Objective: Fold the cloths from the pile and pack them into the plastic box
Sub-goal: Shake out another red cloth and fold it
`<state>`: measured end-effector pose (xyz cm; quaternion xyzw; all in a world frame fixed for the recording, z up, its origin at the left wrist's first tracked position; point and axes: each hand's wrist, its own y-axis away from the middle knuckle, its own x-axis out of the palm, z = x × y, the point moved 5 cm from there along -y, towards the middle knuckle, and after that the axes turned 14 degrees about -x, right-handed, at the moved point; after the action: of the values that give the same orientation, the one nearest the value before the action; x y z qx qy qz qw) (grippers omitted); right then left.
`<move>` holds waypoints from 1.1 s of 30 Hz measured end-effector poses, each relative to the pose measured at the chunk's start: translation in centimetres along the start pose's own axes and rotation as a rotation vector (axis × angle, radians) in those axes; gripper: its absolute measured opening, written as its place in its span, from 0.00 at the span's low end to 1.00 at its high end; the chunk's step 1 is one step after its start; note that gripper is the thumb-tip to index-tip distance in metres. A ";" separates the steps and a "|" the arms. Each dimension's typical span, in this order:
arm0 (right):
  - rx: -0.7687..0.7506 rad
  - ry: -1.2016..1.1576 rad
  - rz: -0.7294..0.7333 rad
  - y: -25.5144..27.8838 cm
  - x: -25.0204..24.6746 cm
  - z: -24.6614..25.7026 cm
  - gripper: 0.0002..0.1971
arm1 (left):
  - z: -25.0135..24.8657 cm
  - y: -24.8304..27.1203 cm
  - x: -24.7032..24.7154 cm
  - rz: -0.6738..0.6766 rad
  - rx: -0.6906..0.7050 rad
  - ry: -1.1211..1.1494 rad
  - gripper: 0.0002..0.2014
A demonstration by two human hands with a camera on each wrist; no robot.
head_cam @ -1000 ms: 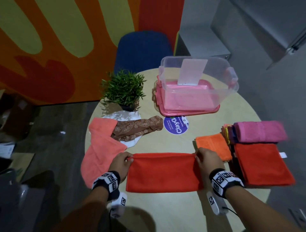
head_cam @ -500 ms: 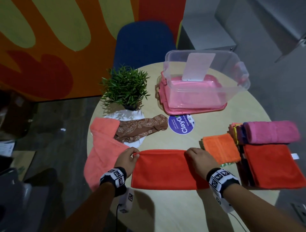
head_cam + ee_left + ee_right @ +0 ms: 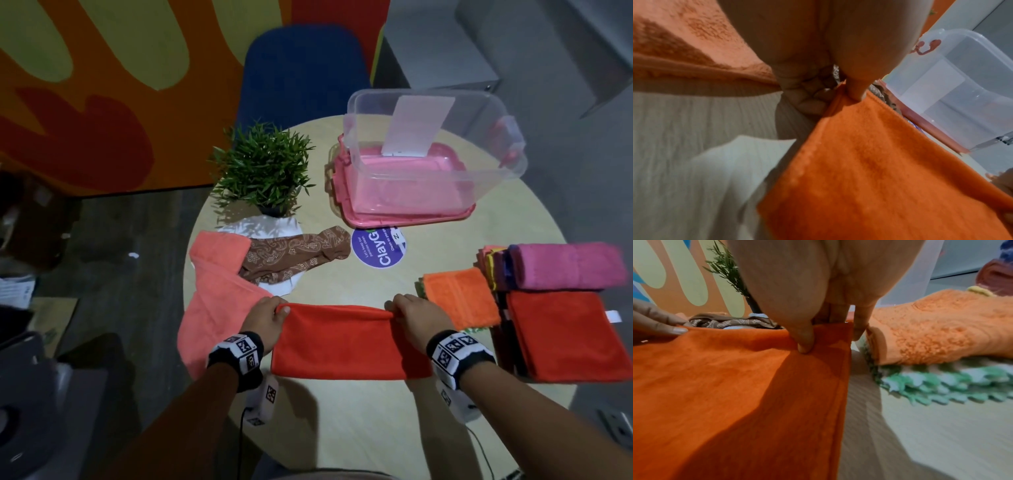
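Fingers: left hand (image 3: 265,320) and right hand (image 3: 419,317) are each pinching a far corner of the red cloth (image 3: 342,342).
Table (image 3: 359,421): is carrying everything.
Plastic box (image 3: 431,154): is sitting open at the far side.
Red cloth: is lying folded near the front edge.
Unfolded pile (image 3: 219,291): is lying left.

Both arms are bare, with no sleeves showing. The left hand (image 3: 265,320) has a black band (image 3: 236,354) round its wrist, with white squares on top that carry black block patterns. The right hand (image 3: 419,317) wears the same kind of band (image 3: 459,353). Under each band hangs a small white box with a black pattern square, and a thin black cable runs from each box.
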<state>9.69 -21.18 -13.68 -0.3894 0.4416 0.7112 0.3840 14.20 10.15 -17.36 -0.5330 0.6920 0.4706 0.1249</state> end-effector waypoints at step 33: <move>-0.238 -0.591 -0.451 0.2 -10.7 5.9 0.15 | -12.1 7.0 -3.6 0.125 0.229 -0.056 0.05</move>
<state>12.57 -17.94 -2.24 -0.2967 0.1296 0.7368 0.5935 13.59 2.78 -4.94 -0.4580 0.7693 0.4098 0.1748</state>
